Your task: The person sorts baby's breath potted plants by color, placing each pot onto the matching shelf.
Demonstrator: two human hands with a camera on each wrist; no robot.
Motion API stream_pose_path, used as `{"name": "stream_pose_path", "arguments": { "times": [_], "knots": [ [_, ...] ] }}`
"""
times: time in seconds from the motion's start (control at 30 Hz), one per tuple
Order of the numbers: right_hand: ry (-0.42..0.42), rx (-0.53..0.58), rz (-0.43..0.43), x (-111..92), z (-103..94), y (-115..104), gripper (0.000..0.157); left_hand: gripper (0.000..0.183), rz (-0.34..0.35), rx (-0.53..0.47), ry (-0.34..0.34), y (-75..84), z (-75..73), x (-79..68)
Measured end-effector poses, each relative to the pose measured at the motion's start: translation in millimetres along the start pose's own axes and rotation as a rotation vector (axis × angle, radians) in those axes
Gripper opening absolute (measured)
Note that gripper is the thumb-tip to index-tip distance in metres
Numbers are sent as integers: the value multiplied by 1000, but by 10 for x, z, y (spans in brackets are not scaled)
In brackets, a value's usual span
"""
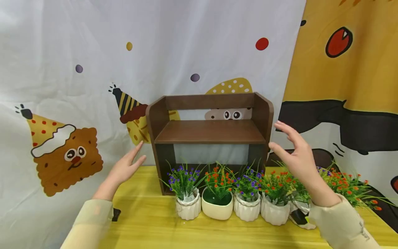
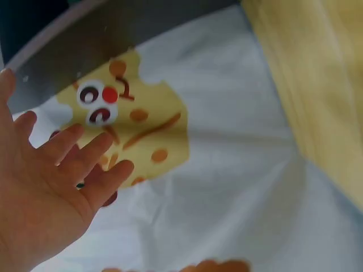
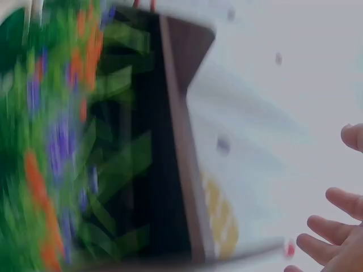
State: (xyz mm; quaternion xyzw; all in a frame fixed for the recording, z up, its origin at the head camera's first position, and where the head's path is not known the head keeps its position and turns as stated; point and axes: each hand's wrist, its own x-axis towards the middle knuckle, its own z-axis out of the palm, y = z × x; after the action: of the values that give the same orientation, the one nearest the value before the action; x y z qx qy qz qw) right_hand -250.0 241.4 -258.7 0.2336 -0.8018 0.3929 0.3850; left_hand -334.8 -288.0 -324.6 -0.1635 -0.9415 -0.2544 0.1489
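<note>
A small brown two-tier shelf [image 1: 209, 132] stands at the back of the table against the backdrop. My left hand [image 1: 124, 168] is raised just left of it, fingers extended and holding nothing. On the other side my right hand [image 1: 296, 155] hovers near the shelf's right panel, fingers spread and slightly bent, also holding nothing. In the head view I cannot tell whether either hand touches the panels. The left wrist view shows that palm [image 2: 51, 198] apart from the dark panel edge [image 2: 113, 45]. Fingers [image 3: 334, 226] appear at the right wrist view's edge, away from the blurred shelf [image 3: 184, 147].
Several potted artificial plants stand in a row before the shelf, including a smooth cream pot [image 1: 217, 209] and a ribbed white pot [image 1: 188, 207]. The right forearm partly covers the rightmost ones. A small black object [image 1: 116, 214] lies by the left sleeve on the yellow wood-grain table [image 1: 149, 224].
</note>
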Motion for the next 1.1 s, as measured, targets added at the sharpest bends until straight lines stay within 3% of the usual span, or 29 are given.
{"name": "stream_pose_path", "arguments": {
  "times": [0.1, 0.23, 0.33, 0.5, 0.67, 0.77, 0.87, 0.97, 1.1],
  "knots": [
    [-24, 66, -121, -154, 161, -220, 61, 67, 14, -64, 50, -4, 176, -22],
    [-102, 208, -213, -349, 344, -439, 62, 69, 20, -192, 130, 12, 366, -46],
    [-159, 318, -249, -497, 483, -546, 62, 73, 17, -271, 190, 21, 505, -55],
    [-268, 476, -234, -719, 715, -625, 59, 77, 21, -329, 281, 24, 716, -75],
    [-416, 652, -101, -917, 972, -613, 51, 81, 2, -354, 331, 65, 838, -72],
    [-531, 771, 57, -1045, 1155, -564, 44, 83, -6, -384, 334, 104, 892, -50],
    [-623, 888, 276, -1153, 1326, -501, 43, 83, -21, -410, 321, 143, 942, -21],
    [-642, 946, 453, -1212, 1462, -443, 50, 83, -47, -406, 306, 165, 977, -2],
    [-610, 944, 546, -1261, 1586, -403, 60, 85, -70, -386, 308, 172, 1008, 12]
  ]
}}
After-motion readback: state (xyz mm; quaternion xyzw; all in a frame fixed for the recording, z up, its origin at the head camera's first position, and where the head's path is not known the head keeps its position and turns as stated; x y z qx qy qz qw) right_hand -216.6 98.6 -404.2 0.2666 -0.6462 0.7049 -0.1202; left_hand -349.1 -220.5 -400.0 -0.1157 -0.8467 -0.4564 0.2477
